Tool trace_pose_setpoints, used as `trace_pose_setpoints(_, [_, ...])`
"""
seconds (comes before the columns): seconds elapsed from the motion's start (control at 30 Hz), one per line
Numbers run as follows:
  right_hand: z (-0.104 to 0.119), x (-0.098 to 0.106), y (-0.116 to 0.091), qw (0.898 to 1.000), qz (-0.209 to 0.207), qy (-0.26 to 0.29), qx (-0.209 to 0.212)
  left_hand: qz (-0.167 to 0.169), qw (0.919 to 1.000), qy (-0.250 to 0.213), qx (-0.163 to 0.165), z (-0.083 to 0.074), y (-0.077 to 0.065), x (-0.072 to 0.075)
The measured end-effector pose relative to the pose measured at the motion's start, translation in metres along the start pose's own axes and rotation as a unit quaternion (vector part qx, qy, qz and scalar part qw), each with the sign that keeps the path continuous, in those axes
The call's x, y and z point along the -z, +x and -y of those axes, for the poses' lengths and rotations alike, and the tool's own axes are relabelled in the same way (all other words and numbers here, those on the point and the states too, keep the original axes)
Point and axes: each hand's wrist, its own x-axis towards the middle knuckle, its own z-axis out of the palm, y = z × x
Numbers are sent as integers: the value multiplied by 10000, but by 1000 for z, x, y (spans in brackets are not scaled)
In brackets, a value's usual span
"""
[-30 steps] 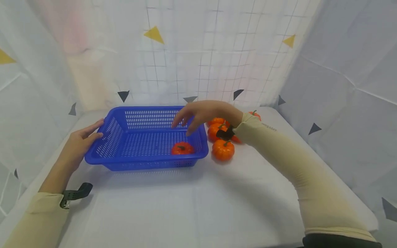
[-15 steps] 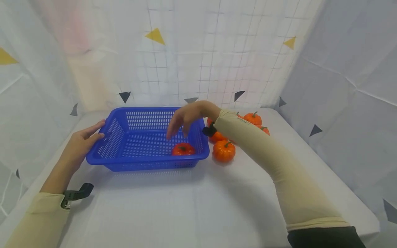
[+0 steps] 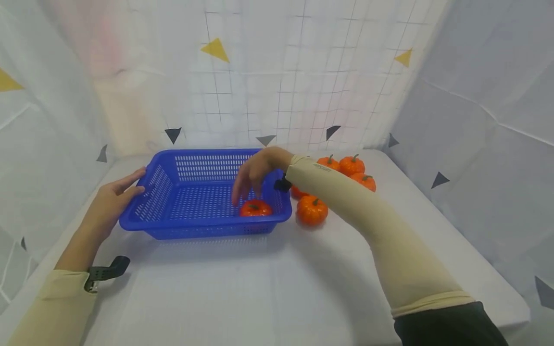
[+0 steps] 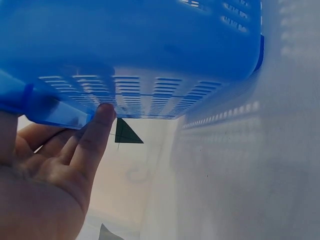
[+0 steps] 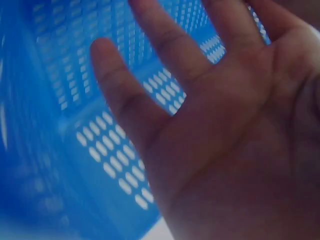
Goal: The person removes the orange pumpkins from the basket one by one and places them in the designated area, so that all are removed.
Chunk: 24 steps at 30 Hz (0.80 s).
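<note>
A blue plastic basket point(image 3: 203, 222) with slotted walls stands on the white table. My left hand point(image 3: 110, 204) holds its left rim; in the left wrist view, a fingertip point(image 4: 105, 112) lies against the basket's slotted outer wall. My right hand point(image 3: 255, 173) hangs inside the basket's right half, fingers pointing down and holding nothing. In the right wrist view, its fingers point(image 5: 125, 95) are spread in front of the slotted wall. A small red-orange pumpkin point(image 3: 256, 208) with a dark stem lies on the basket floor, just beside the right fingertips.
Right of the basket sits an orange pumpkin point(image 3: 312, 210), with another partly hidden by the right sleeve point(image 3: 346, 197). Several more pumpkins, including one orange pumpkin point(image 3: 352, 166), stand farther back right. White sheeting point(image 3: 259, 86) encloses the table point(image 3: 207, 298) behind and at the sides.
My right hand has moved left and down into the basket, its fingers coming close to the pumpkin there. More pumpkins behind the arm are now uncovered. The left hand stays put.
</note>
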Motion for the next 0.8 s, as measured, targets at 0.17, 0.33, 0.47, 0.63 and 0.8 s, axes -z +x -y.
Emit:
trace_pose_setpoints(0.17, [0, -5, 11, 9981, 384, 239, -412, 34, 10000, -32, 8, 0, -1, -1])
trace_pose_setpoints(0.33, [5, -6, 13, 9934, 296, 522, -976, -25, 10000, 41, -45, -1, -1, -1])
trace_pose_setpoints(0.47, [8, -7, 9, 9901, 181, 660, -1223, -39, 10000, 51, -35, -3, 0, 0])
trace_pose_setpoints(0.63, [9, -7, 9, 9888, 229, 675, -1310, -27, 10000, 44, -1, -1, 0, 0])
trace_pose_setpoints(0.8, [3, -5, 16, 9908, 405, 593, -1150, -25, 10000, 42, -43, -1, 1, -1])
